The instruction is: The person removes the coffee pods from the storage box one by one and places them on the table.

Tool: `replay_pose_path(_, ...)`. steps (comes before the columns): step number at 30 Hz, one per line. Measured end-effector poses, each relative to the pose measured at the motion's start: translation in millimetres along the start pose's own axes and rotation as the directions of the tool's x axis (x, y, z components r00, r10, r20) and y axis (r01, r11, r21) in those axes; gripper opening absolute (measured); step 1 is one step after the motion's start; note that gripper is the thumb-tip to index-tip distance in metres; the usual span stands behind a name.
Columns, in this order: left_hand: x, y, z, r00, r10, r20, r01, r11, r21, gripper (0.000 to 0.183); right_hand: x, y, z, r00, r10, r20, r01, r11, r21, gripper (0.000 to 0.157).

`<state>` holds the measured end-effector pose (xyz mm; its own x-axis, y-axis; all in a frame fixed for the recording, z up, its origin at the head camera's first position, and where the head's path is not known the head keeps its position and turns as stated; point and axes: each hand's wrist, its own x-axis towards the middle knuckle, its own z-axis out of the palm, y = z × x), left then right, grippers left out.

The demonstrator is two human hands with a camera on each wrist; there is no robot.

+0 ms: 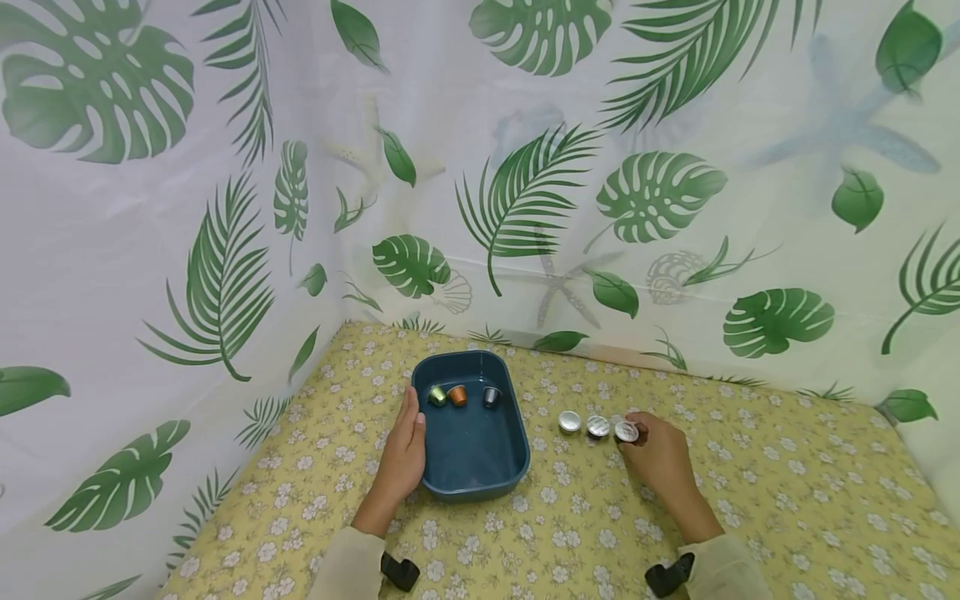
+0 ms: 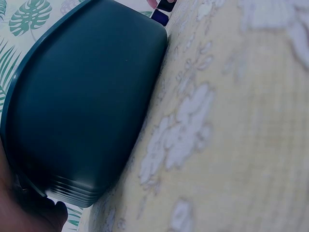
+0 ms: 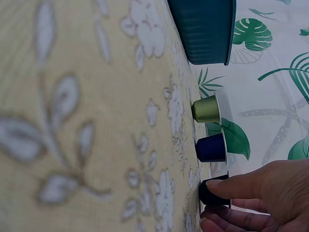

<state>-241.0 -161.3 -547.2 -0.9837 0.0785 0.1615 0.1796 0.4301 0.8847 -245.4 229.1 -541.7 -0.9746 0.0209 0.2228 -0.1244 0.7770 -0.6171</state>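
A dark teal tray (image 1: pixel 468 454) stands on the table with a light green coffee capsule (image 1: pixel 437 396), an orange one (image 1: pixel 457 396) and a dark grey one (image 1: pixel 491 397) lying inside near its far end. My left hand (image 1: pixel 401 450) holds the tray's left side, thumb at the rim and fingers along the outer wall. To the right, three capsules stand in a row, silver lids up: green (image 3: pixel 206 110), dark blue (image 3: pixel 211 148) and a very dark one (image 3: pixel 212 193). My right hand (image 1: pixel 662 454) pinches that dark capsule, the rightmost, between thumb and fingers.
A yellow floral cloth (image 1: pixel 570 533) covers the table. Behind and to the left hang white leaf-print sheets (image 1: pixel 420 83) that meet in a corner. Both wrists wear black bands (image 1: pixel 667 575).
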Motion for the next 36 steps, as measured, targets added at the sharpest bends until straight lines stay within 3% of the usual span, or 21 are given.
replay_pose_path(9,-0.4,-0.2,-0.2,1.0,-0.001,-0.006,0.001,1.0,0.006,0.062,-4.9,-1.5,-7.5,0.997,0.057,0.057,-0.058,0.998,0.021,0.055)
replay_pose_path(24,-0.2,-0.7,0.5,1.0,-0.005,-0.007,0.005,1.0,-0.001,0.06,-8.8,-7.1,-27.2,0.982,0.101,0.157,-0.106,0.994,0.022,0.058)
replay_pose_path(36,0.4,0.9,0.8,1.0,-0.005,-0.002,0.005,1.0,-0.008,0.062,-15.2,-8.1,-44.6,0.984,0.092,0.152,-0.091,0.996,-0.016,0.064)
